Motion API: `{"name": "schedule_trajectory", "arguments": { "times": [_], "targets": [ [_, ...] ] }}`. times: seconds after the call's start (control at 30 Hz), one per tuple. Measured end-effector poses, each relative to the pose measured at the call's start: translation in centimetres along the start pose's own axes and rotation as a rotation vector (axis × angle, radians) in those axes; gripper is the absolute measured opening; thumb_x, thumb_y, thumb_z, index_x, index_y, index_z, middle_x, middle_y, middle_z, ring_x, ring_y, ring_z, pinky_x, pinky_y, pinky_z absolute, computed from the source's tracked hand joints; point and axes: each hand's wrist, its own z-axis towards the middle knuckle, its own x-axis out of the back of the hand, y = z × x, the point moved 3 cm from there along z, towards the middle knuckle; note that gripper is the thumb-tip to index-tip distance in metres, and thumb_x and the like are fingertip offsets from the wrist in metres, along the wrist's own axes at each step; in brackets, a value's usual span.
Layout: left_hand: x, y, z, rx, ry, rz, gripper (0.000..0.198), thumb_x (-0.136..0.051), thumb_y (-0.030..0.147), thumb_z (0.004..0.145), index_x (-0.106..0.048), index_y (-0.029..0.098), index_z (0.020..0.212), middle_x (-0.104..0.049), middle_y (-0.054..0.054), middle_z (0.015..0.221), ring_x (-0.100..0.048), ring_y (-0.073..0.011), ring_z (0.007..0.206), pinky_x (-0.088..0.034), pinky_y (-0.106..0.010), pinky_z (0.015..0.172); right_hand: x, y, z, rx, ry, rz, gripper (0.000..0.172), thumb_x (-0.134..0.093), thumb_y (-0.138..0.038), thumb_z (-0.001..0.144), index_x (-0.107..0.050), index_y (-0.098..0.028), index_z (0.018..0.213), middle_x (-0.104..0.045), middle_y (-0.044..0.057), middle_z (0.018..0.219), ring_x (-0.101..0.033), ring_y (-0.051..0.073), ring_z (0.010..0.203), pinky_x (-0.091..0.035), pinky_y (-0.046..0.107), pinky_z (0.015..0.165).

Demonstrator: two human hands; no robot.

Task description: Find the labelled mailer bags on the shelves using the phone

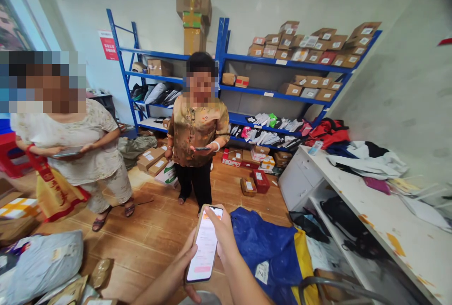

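A smartphone (203, 251) with a lit white screen, showing an orange banner at the top and a pink button near the bottom, is held upright at the lower middle. My left hand (185, 258) wraps round its left edge and lower end, the thumb along the side. Against the right edge lies my right hand (222, 229), its thumb over the upper part of the screen. The fingers behind the phone are hidden.
Two people stand ahead, each holding a device. Blue shelves (247, 59) with parcels line the wall. A white desk (381, 220) stands right, a blue sack (264, 248) beside it. Grey packages (52, 258) lie lower left; red boxes (260, 181) sit on the floor.
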Motion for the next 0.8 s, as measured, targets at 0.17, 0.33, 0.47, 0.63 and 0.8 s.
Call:
{"name": "schedule_trajectory", "arguments": {
  "times": [0.17,0.33,0.47,0.63,0.8],
  "targets": [
    [-0.1,0.5,0.3,-0.097,-0.041,-0.159,0.086,-0.058,0.056,0.074,-0.024,0.02,0.144,-0.039,-0.01,0.144,-0.035,-0.0281,0.131,-0.051,-0.032,0.087,0.7,0.7,0.0,-0.015,-0.01,0.106,0.047,-0.069,-0.063,0.059,-0.056,-0.02,0.073,-0.061,-0.003,0.06,-0.059,0.017,0.059,-0.045,0.027,0.056],
    [-0.4,0.8,0.1,-0.023,-0.09,-0.275,0.082,-0.051,0.053,0.08,-0.011,0.027,0.146,-0.046,-0.006,0.139,-0.044,-0.026,0.125,-0.043,-0.038,0.098,0.8,1.4,-0.2,-0.147,-0.105,0.153,0.055,-0.059,-0.069,0.064,-0.062,-0.015,0.075,-0.068,0.005,0.067,-0.063,0.022,0.066,-0.049,0.033,0.062],
    [-0.2,0.6,0.6,-0.034,-0.125,-0.242,0.08,-0.05,0.056,0.079,-0.013,0.032,0.145,-0.047,-0.005,0.139,-0.048,-0.0291,0.121,-0.045,-0.044,0.094,0.9,2.0,0.2,-0.175,-0.081,0.127,0.058,-0.069,-0.063,0.057,-0.062,-0.013,0.085,-0.067,0.004,0.064,-0.063,0.022,0.062,-0.048,0.032,0.059],
    [1.3,-1.2,2.9,-0.097,-0.123,-0.09,0.083,-0.056,0.056,0.075,-0.024,0.021,0.144,-0.045,-0.01,0.139,-0.035,-0.0271,0.132,-0.019,-0.041,0.113,1.4,1.6,0.7,-0.043,0.086,0.06,0.058,-0.084,-0.048,0.045,-0.06,-0.014,0.086,-0.066,0.0,0.066,-0.06,0.016,0.06,-0.046,0.026,0.059],
    [3.4,-4.3,6.0,-0.087,-0.07,0.108,0.08,-0.06,0.062,0.067,-0.039,0.026,0.136,-0.047,-0.006,0.139,-0.027,-0.0306,0.136,-0.018,-0.044,0.113,2.0,1.2,-0.1,-0.074,0.152,0.078,0.053,-0.079,-0.051,0.055,-0.059,-0.015,0.088,-0.067,0.001,0.065,-0.062,0.017,0.063,-0.047,0.026,0.061]
  ]
}}
